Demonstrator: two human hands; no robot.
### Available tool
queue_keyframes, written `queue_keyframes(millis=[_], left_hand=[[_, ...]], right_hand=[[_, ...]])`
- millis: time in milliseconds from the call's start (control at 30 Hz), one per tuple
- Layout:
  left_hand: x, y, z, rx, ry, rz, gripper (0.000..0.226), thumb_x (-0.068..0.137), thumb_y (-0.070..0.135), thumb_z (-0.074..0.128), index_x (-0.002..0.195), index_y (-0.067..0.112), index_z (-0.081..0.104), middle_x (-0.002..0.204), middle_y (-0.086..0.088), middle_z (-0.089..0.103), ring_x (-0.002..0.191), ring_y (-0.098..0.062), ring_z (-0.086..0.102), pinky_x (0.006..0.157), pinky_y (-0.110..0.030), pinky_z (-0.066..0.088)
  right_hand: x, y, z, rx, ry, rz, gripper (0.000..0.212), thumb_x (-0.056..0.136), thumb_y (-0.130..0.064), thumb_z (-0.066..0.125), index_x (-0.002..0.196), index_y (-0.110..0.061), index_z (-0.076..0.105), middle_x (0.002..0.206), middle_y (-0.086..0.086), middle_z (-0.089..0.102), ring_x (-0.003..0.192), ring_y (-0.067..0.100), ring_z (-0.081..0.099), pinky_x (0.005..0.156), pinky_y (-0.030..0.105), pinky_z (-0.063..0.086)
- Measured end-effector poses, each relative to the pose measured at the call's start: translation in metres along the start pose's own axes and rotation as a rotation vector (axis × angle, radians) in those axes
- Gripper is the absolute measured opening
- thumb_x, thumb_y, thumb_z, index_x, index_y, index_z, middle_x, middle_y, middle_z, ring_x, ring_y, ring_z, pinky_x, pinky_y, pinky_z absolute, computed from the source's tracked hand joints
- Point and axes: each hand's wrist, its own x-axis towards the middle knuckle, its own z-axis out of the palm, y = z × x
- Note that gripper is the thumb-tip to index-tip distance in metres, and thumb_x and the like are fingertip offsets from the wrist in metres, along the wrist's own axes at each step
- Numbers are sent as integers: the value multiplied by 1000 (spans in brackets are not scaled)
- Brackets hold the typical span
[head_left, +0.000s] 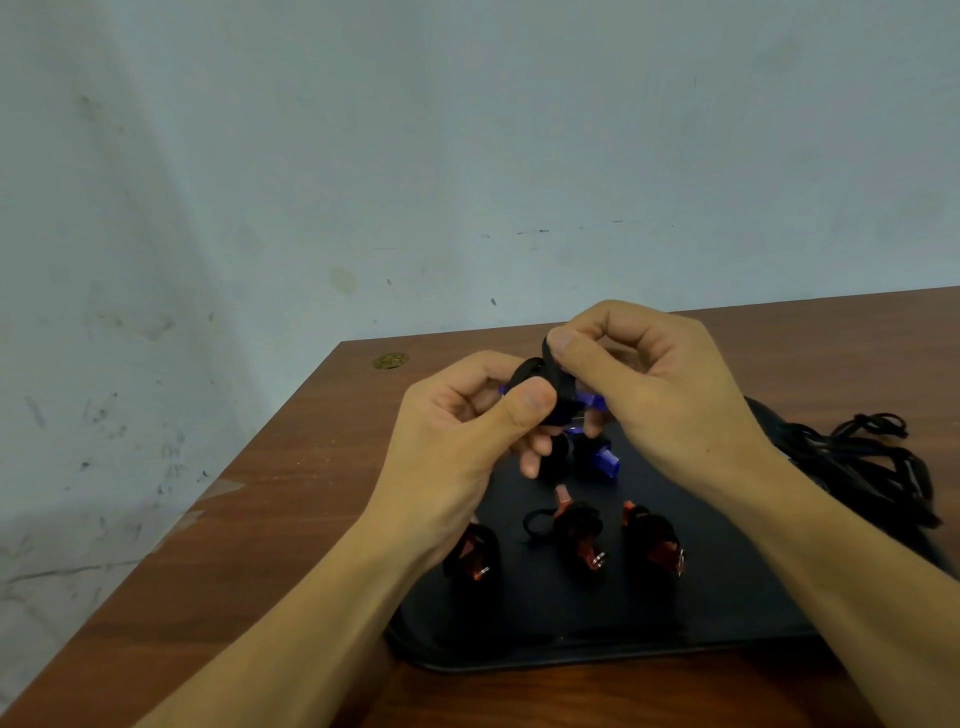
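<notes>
Our left grip (467, 415) holds the purple clip (592, 401), thumb pressed on the black cord (558, 384) wound around it. Our right grip (649, 374) pinches the same cord just above. The clip lies between both grips, its long axis running left to right, over the black tray (727, 571) on the tabletop (311, 467). Fingers hide most of the clip, so we cannot tell how much cord is wound.

Matt black cloth strap (556, 384); translucent purple plastic clip (592, 401); wood-grain table (291, 493).

Dim, soft focus; black mat (727, 597) perhaps underexposed.
</notes>
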Motion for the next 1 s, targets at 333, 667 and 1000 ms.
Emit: queue_keyframes(millis=[333, 667, 1000], left_hand=[[-3, 7, 9, 189, 106, 79, 26, 74, 18, 74, 93, 2, 72, 67, -4, 71, 51, -17, 62, 58, -24, 52], [-9, 11, 11, 284, 218, 265, 24, 78, 5, 79, 97, 17, 71, 92, -3, 76, 79, -22, 73, 73, -37, 62], [-9, 15, 14, 300, 269, 295, 26, 77, 5, 80, 99, 15, 70, 93, -4, 76, 82, -21, 73, 76, -20, 56]], right_hand=[[4, 1, -4, 26, -41, 192, 21, 92, -30, 65, 76, -20, 73, 70, -9, 68, 57, 25, 55, 50, 24, 48], [1, -8, -6, 519, -136, 523, 24, 88, -27, 66, 69, -13, 74, 66, 0, 55, 50, 7, 45, 41, 19, 39], [3, -3, -13, 519, -171, 558, 41, 80, -35, 68, 105, -3, 63, 72, 0, 58, 51, 7, 46, 41, 18, 42]])
